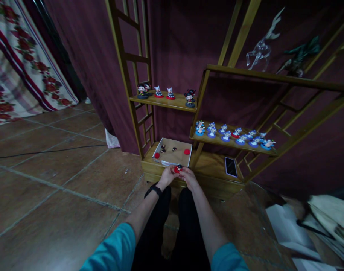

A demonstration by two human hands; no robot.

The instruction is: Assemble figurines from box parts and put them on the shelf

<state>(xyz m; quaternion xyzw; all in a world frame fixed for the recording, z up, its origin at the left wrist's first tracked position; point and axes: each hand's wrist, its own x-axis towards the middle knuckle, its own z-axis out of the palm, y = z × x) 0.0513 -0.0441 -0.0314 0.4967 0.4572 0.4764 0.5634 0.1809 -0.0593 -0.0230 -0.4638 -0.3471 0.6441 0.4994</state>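
Note:
Between my two hands is a small figurine (pixel 177 169) with a dark top and a red base. My left hand (pixel 168 176) grips it from the left side, and my right hand (pixel 189 177) has its fingers closed on the other side. Just beyond my hands lies a shallow open cardboard box (pixel 177 156) on the lowest shelf. Inside it are a few small dark pieces (pixel 174 149), a red round piece (pixel 187 151) at the right and another red piece (pixel 157 155) at the left. Fine details of the figurine are too small to make out.
A wooden display rack (pixel 166 103) stands ahead. Dark-haired figurines (pixel 189 98) and two white-haired ones (pixel 170 93) occupy the upper left shelf. Several purple and blue figurines (pixel 226 136) line the right shelf. A phone or tablet (pixel 231 166) lies low right; a clear deer statue (pixel 261 51) stands above.

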